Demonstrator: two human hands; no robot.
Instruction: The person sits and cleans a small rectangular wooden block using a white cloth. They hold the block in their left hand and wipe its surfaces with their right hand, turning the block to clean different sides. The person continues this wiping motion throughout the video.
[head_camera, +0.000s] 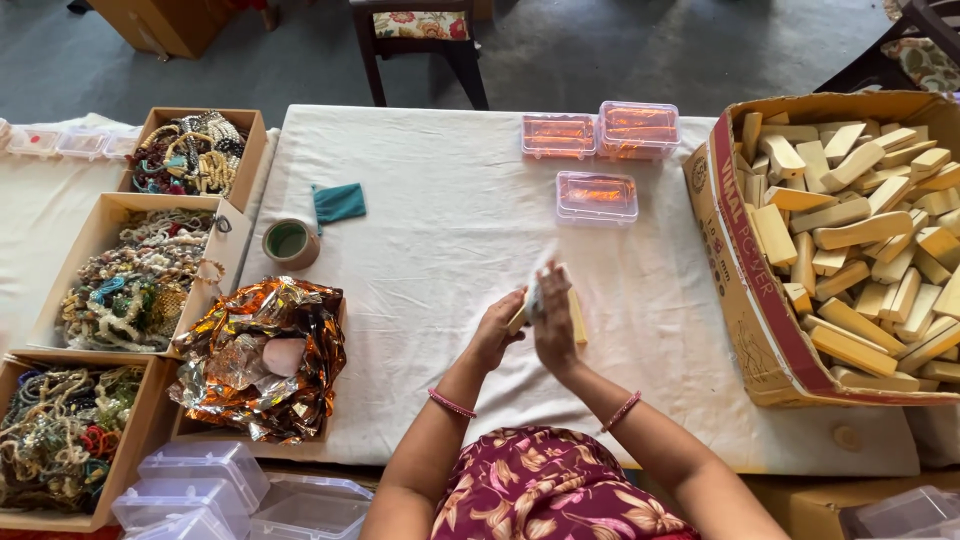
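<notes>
Your left hand (495, 335) and right hand (553, 318) meet over the middle of the white cloth-covered table (450, 250), both closed around a pale yellow wooden block (575, 318). The left fingers pinch its near end; the right hand wraps over it from above, along with a small whitish piece that is too blurred to name. The block sits raised off the cloth between your palms, slightly tilted.

To your right, well apart from the hands, a large cardboard box (745, 290) lies full of the same wooden blocks (860, 230), heaped loosely. Ahead of you, three clear plastic boxes with orange contents (597, 197) rest on the cloth, one nearer and two side by side at the far edge.

To your left sits a box of crumpled gold and silver foil wrappers (262, 360) with a pinkish lump on top. Beyond it stand a roll of tape (290, 243) and a teal cloth pouch (338, 202). Three open cardboard boxes of beaded necklaces (135, 280) line the far left. Empty clear plastic cases (205, 485) are stacked at the lower left, beside your knee. Nothing lies between your hands and the foil or the block box.
</notes>
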